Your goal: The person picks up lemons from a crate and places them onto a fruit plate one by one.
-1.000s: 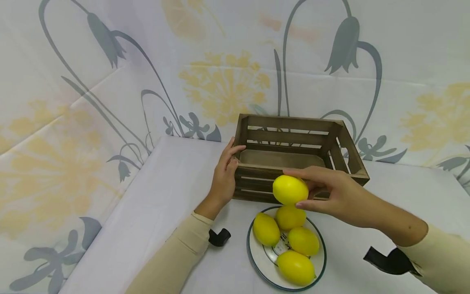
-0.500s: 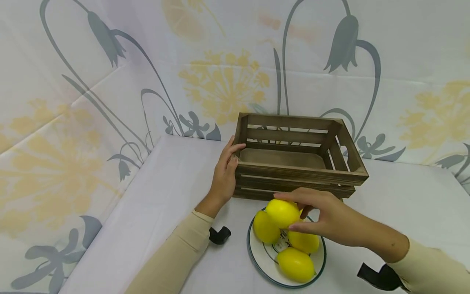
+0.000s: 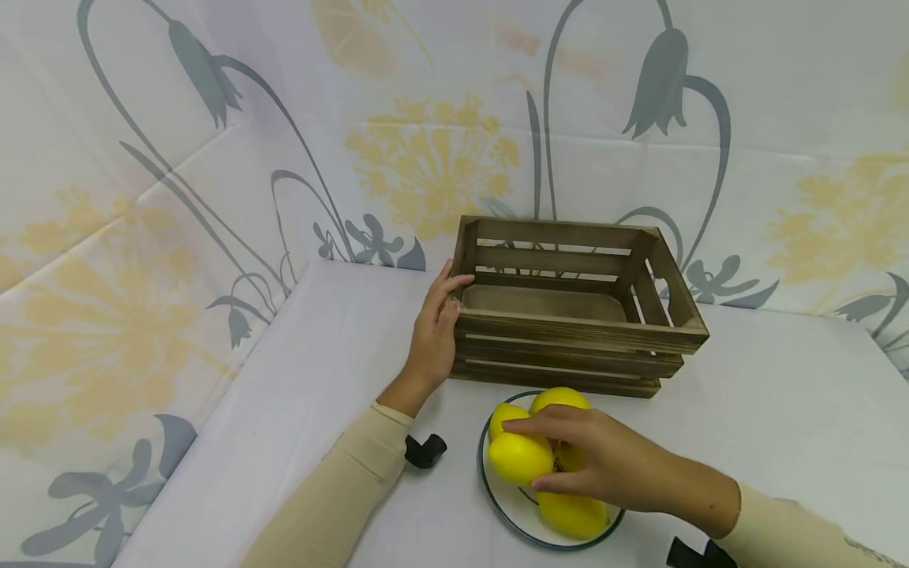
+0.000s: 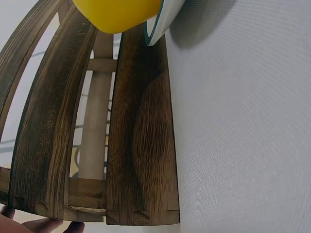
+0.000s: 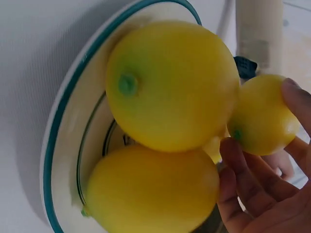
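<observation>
My right hand [image 3: 604, 461] holds a lemon [image 3: 521, 457] between thumb and fingertips, low over the plate. Its green stem tip shows on this lemon [image 5: 265, 114] in the right wrist view. Beneath it is a white plate [image 3: 507, 509] with a dark teal rim, carrying several lemons, such as one at the back [image 3: 561, 398] and one at the front [image 3: 571, 517]. The right hand partly covers the plate. My left hand [image 3: 433, 335] grips the left end of a dark wooden crate [image 3: 568, 331], one finger hooked over its rim; the floor seen inside is bare.
A white cloth [image 3: 341, 339] covers the table. Behind the crate rises a floral fabric backdrop [image 3: 440, 166], which also runs along the left. Black straps [image 3: 426, 451] stick out by the sleeves. The plate stands close in front of the crate.
My right hand has carried the lemon from the crate's front edge down and toward me, to the plate's left part. The left hand and crate have stayed nearly still.
</observation>
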Demonstrator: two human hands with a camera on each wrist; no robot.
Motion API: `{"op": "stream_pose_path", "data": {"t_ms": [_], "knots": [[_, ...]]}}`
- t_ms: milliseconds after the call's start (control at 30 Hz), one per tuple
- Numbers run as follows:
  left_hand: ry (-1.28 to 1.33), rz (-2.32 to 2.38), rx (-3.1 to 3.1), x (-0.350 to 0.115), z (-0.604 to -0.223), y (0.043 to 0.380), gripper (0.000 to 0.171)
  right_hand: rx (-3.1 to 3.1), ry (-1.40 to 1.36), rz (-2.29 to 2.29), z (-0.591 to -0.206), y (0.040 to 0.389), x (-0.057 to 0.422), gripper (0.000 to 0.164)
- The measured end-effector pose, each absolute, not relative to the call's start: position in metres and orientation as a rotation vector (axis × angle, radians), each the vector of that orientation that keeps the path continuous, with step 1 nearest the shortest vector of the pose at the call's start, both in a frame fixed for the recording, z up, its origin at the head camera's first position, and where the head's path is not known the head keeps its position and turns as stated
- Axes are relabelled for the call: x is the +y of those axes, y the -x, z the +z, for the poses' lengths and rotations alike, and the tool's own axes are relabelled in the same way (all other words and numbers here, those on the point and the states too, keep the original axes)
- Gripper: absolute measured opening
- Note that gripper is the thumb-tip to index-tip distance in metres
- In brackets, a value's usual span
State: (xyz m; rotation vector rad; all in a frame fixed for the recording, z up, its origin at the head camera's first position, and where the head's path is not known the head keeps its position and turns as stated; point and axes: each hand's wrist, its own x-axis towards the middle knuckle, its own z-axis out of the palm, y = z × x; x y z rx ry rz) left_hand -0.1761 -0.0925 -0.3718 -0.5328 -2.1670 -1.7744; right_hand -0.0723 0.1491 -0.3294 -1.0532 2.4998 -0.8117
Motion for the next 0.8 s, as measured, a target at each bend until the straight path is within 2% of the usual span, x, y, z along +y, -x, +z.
{"op": "stream_pose_path", "data": {"t_ms": [533, 800], "knots": [[0.534, -1.749, -2.183, -0.092, -0.372, 0.179, 0.042, 2.741, 1.495, -0.515, -0.358, 0.061, 0.134, 0.056], [0.531, -1.754, -2.186, -0.093, -0.372, 0.179, 0.044, 2.771, 1.534, -0.446, -0.364, 0.059, 0.133, 0.058]]}}
